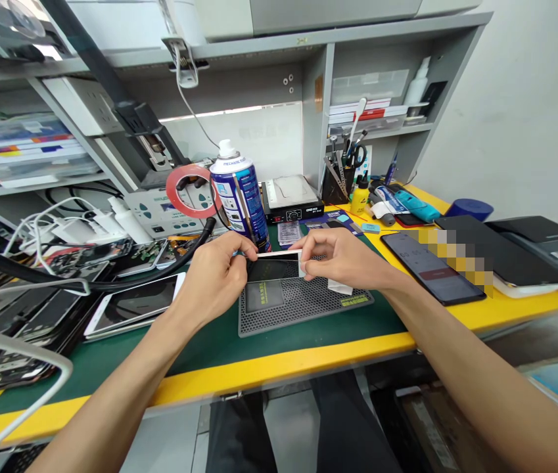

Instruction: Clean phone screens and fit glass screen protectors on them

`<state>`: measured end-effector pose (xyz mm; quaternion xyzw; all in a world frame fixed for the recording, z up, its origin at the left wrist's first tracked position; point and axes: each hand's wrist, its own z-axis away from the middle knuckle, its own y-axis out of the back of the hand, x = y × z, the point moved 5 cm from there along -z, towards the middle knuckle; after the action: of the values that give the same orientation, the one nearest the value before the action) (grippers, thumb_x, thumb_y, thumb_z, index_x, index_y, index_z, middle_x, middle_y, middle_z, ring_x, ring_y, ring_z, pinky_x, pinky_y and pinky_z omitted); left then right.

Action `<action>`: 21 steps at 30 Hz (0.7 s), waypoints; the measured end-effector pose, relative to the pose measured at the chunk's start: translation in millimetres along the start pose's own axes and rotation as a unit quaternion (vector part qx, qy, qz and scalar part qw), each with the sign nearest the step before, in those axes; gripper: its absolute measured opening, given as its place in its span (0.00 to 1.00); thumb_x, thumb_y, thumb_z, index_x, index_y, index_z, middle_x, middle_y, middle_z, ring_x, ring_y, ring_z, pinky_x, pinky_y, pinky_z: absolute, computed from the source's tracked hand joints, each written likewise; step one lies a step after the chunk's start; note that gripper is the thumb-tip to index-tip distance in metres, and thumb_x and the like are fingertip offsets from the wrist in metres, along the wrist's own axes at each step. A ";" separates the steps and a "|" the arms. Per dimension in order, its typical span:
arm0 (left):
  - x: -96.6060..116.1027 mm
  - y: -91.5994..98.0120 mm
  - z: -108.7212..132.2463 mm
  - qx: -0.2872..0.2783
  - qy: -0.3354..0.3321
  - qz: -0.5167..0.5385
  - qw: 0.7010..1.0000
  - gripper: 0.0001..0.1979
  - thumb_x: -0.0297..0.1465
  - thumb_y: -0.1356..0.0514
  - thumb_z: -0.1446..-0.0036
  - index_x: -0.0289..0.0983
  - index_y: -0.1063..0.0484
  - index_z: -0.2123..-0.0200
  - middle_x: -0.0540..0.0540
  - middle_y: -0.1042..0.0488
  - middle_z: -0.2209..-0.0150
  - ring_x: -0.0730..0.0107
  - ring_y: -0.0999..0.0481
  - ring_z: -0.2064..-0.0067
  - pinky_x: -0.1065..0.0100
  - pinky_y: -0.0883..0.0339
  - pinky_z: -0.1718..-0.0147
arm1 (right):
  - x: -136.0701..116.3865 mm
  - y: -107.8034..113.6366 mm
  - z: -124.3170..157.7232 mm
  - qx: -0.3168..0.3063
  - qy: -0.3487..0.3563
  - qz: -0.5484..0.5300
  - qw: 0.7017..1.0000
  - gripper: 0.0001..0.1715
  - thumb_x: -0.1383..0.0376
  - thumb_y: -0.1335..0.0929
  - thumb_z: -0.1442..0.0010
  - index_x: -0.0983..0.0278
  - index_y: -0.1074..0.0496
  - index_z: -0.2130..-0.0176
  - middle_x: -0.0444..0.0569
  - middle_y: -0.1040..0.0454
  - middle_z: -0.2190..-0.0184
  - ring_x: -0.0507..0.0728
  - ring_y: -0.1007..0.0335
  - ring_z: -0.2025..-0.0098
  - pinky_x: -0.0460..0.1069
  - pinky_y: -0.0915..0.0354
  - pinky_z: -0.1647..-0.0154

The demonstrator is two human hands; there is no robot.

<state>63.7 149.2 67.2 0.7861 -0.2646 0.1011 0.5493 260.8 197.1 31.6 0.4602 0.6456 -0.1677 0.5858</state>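
Between my two hands is a dark, flat phone-like panel (pixel 275 269) with a pale edge, held above a grey perforated mat (pixel 303 309). My left hand (pixel 224 272) pinches its left end with curled fingers. The right end is pinched between the thumb and fingers of my right hand (pixel 330 259). A small white piece (pixel 340 287) lies on the mat below my right hand. Just behind my left hand stands a blue and white spray can (pixel 242 197).
Stacked phone parts (pixel 27 315) and a white-framed phone (pixel 133 305) lie at the left, near a white metal bar (pixel 22 348). A dark phone (pixel 431 266) lies at the right. Behind are red tape (pixel 176 190), a yellow bottle (pixel 359 196) and a tool holder (pixel 334 184).
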 end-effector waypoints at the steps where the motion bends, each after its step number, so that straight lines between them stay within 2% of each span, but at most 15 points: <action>1: -0.1 -0.3 0.0 -0.001 0.000 0.000 1.000 0.13 0.23 0.52 0.47 0.39 0.28 0.67 0.51 0.21 0.61 0.67 0.27 0.69 0.66 0.33 0.61 | 0.3 0.0 0.0 -0.001 0.000 -0.003 1.000 0.04 0.71 0.30 0.46 0.62 0.28 0.70 0.46 0.24 0.72 0.58 0.24 0.61 0.49 0.30 0.64; 11: -5.4 -2.5 -0.9 0.002 -0.010 0.006 1.000 0.13 0.22 0.52 0.47 0.39 0.28 0.67 0.51 0.22 0.59 0.69 0.26 0.67 0.68 0.35 0.63 | 0.3 -0.5 0.0 -0.001 -0.004 -0.004 1.000 0.04 0.71 0.31 0.46 0.63 0.29 0.70 0.45 0.25 0.72 0.54 0.25 0.67 0.49 0.29 0.62; 15: -7.7 -2.4 -0.7 0.004 -0.012 0.011 1.000 0.13 0.22 0.52 0.47 0.39 0.29 0.68 0.51 0.21 0.59 0.68 0.25 0.64 0.68 0.36 0.63 | -1.4 -0.2 0.6 0.003 -0.007 -0.003 1.000 0.04 0.72 0.30 0.47 0.63 0.29 0.71 0.47 0.24 0.69 0.53 0.26 0.68 0.49 0.29 0.63; 21: -10.1 -0.6 -0.4 0.011 -0.014 0.009 1.000 0.13 0.22 0.51 0.48 0.39 0.28 0.68 0.51 0.21 0.59 0.68 0.25 0.64 0.68 0.36 0.64 | -5.8 -0.5 1.0 0.002 -0.014 -0.002 1.000 0.04 0.72 0.30 0.47 0.64 0.28 0.72 0.48 0.24 0.66 0.51 0.28 0.71 0.49 0.28 0.63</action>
<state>55.6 152.8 62.3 0.7914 -0.2782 0.0977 0.5355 260.4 193.7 36.5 0.4578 0.6378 -0.1766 0.5937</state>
